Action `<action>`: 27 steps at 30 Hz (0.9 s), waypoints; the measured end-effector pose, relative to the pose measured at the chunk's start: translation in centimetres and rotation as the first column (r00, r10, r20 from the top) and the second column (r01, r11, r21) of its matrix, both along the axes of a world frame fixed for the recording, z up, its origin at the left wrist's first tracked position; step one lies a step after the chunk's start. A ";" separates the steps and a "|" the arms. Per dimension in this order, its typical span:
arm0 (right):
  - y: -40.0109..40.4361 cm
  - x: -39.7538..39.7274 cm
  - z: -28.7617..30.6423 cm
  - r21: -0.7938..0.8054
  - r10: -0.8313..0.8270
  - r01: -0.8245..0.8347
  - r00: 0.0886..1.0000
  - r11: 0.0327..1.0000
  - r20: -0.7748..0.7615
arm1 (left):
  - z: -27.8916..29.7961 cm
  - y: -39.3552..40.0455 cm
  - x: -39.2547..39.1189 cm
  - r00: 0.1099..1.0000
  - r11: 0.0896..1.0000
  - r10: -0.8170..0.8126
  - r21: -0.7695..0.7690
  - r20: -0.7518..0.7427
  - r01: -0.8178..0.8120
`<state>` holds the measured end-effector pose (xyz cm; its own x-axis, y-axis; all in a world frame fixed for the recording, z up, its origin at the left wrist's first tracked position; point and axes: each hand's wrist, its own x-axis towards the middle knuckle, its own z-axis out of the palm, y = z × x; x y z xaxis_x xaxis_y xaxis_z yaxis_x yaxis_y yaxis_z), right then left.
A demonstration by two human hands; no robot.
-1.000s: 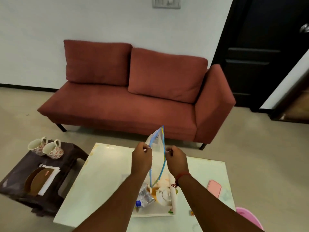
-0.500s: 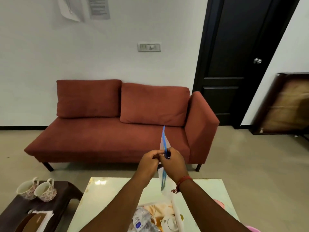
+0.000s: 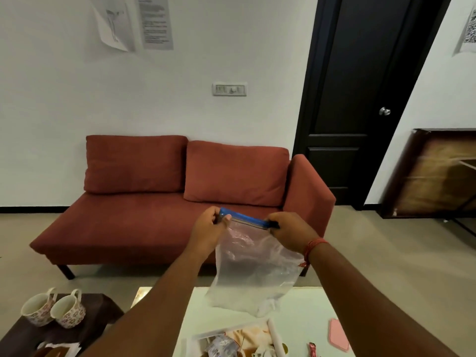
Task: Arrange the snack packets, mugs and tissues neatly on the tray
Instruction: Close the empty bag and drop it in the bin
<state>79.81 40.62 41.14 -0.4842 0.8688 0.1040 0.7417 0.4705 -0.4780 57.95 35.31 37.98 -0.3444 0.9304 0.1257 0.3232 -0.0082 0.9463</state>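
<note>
I hold a clear zip bag point(image 3: 253, 269) with a blue seal strip up in front of me, above the white table point(image 3: 304, 310). My left hand point(image 3: 208, 231) pinches the left end of the strip and my right hand point(image 3: 289, 231) pinches the right end, so the strip lies level. The white tray point(image 3: 273, 333) sits at the bottom edge with a crumpled snack packet point(image 3: 222, 346) and a white mug point(image 3: 265, 351) on it, partly cut off. Two floral mugs point(image 3: 55, 309) stand on the dark side table point(image 3: 98, 318) at the lower left.
A red sofa point(image 3: 154, 215) stands behind the table against the white wall. A pink phone point(image 3: 338, 333) and a small red wrapper point(image 3: 313, 349) lie on the table's right side. A black door point(image 3: 360, 99) is at the back right.
The view has tilted up, so less of the table shows. The bag has turned from edge-on and upright to flat towards me, and my hands have moved apart along its strip.
</note>
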 end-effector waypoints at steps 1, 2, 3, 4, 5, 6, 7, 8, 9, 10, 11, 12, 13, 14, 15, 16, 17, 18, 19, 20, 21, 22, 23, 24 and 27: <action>0.1 -0.1 0.3 -0.002 0.006 -0.006 1.000 1.000 0.004 | 0.1 0.0 0.2 1.000 1.000 0.009 0.022 0.018 -0.010; 0.2 -0.3 0.6 -0.006 0.012 -0.012 1.000 1.000 -0.006 | 0.2 0.0 0.5 0.999 0.999 0.013 0.041 0.037 -0.014; 0.1 -0.7 0.8 -0.008 0.019 -0.019 0.999 1.000 -0.026 | 0.3 0.0 1.0 0.999 0.998 0.009 0.059 0.050 -0.012; 0.0 -1.2 0.9 -0.005 0.022 -0.022 0.998 1.000 -0.051 | 0.4 0.1 1.5 0.998 0.998 -0.005 0.070 0.061 0.001; -0.1 -1.7 0.9 0.004 0.020 -0.020 0.996 1.000 -0.086 | 0.4 0.2 2.2 0.997 0.997 -0.028 0.080 0.070 0.023; -0.3 -2.2 1.0 0.013 0.013 -0.012 0.992 1.000 -0.129 | 0.5 0.4 2.8 0.996 0.995 -0.054 0.089 0.074 0.047; -0.4 -2.7 1.1 0.022 0.004 0.000 0.986 1.000 -0.170 | 0.5 0.6 3.3 0.995 0.993 -0.072 0.099 0.066 0.065; -0.6 -3.0 1.2 0.032 -0.002 0.008 0.981 0.999 -0.195 | 0.6 0.7 3.7 0.996 0.992 -0.076 0.108 0.050 0.070; -0.6 -3.1 1.3 0.045 -0.002 0.011 0.979 0.999 -0.205 | 0.7 0.9 3.8 0.997 0.991 -0.069 0.115 0.033 0.064; -0.6 -3.1 1.5 0.059 0.004 0.008 0.980 0.998 -0.200 | 0.8 1.1 3.8 0.998 0.992 -0.054 0.118 0.018 0.051; -0.5 -3.0 1.7 0.069 0.010 0.002 0.984 0.998 -0.181 | 0.9 1.3 3.6 0.999 0.992 -0.032 0.119 0.006 0.031; -0.2 -2.6 1.9 0.071 0.015 -0.004 0.989 0.997 -0.146 | 1.0 1.5 3.3 1.000 0.993 -0.002 0.119 -0.001 0.002; 0.1 -2.1 2.0 0.067 0.017 -0.010 0.995 0.998 -0.103 | 1.2 1.5 2.9 0.999 0.992 0.036 0.119 0.002 -0.036; 0.5 -1.4 2.2 0.061 0.012 -0.009 0.998 0.998 -0.055 | 1.3 1.5 2.5 0.997 0.990 0.075 0.119 0.019 -0.076; 1.0 -0.5 2.3 0.057 0.001 0.000 1.000 0.998 -0.012 | 1.4 1.5 2.0 0.993 0.987 0.107 0.114 0.043 -0.112; 1.6 0.5 2.3 0.051 -0.014 0.013 1.000 0.999 0.021 | 1.4 1.5 1.4 0.989 0.984 0.135 0.109 0.065 -0.141; 2.1 1.5 2.3 0.044 -0.028 0.026 0.999 0.999 0.042 | 1.5 1.4 0.9 0.984 0.980 0.160 0.108 0.084 -0.168; 2.5 2.6 2.4 0.040 -0.038 0.036 0.998 0.999 0.052 | 1.5 1.3 0.3 0.977 0.974 0.186 0.111 0.104 -0.197; 3.0 3.6 2.5 0.039 -0.043 0.041 0.998 0.998 0.052 | 1.6 1.2 -0.2 0.969 0.967 0.214 0.115 0.126 -0.229; 3.5 4.6 2.6 0.034 -0.050 0.048 0.998 0.998 0.043 | 1.6 1.1 -0.7 0.959 0.958 0.244 0.118 0.145 -0.261; 3.9 5.5 2.7 0.028 -0.055 0.054 0.998 0.998 0.023 | 1.6 1.1 -1.1 0.950 0.949 0.270 0.119 0.159 -0.290; 4.1 6.2 2.7 0.030 -0.066 0.066 0.998 0.997 -0.010 | 1.5 1.0 -1.4 0.941 0.942 0.289 0.121 0.176 -0.312; 4.4 6.6 2.7 0.029 -0.084 0.086 0.994 0.996 -0.064 | 1.4 1.1 -1.5 0.933 0.938 0.297 0.121 0.201 -0.325; 4.5 6.9 2.5 0.005 -0.105 0.107 0.984 0.994 -0.145 | 1.3 1.2 -1.5 0.927 0.937 0.297 0.117 0.229 -0.329; 4.0 6.4 2.2 -0.222 -0.186 0.074 0.821 0.972 -0.540 | 1.7 1.4 -1.2 0.906 0.942 0.258 0.123 0.335 -0.313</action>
